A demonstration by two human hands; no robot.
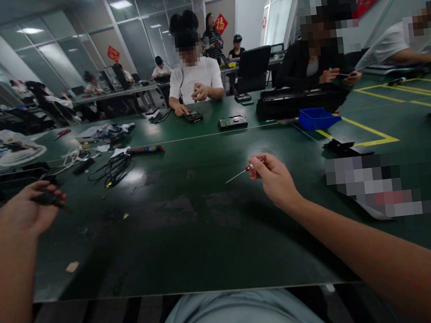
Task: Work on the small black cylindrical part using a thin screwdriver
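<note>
Over the right-centre of the green table, my right hand (pixel 277 180) is closed on a screwdriver (pixel 238 175). Its thin metal shaft points left and slightly down, and the reddish handle is mostly covered by my fingers. At the far left, my left hand (pixel 28 209) is raised above the table with its fingers closed around a small black object (pixel 48 198). Blur keeps me from telling what kind of object that is. Beyond my left hand lie a coiled black cable (pixel 114 169) and a grey-and-black pen-like tool (pixel 145 149).
Across the green table (pixel 179 258), a person in a white shirt (pixel 195 76) handles a hard drive (pixel 194 116). Another hard drive (pixel 232 122) lies nearer. A blue tray (pixel 317 118) stands beside a long black casing (pixel 299 101). Paper scraps and a white round part (pixel 22 154) are leftward.
</note>
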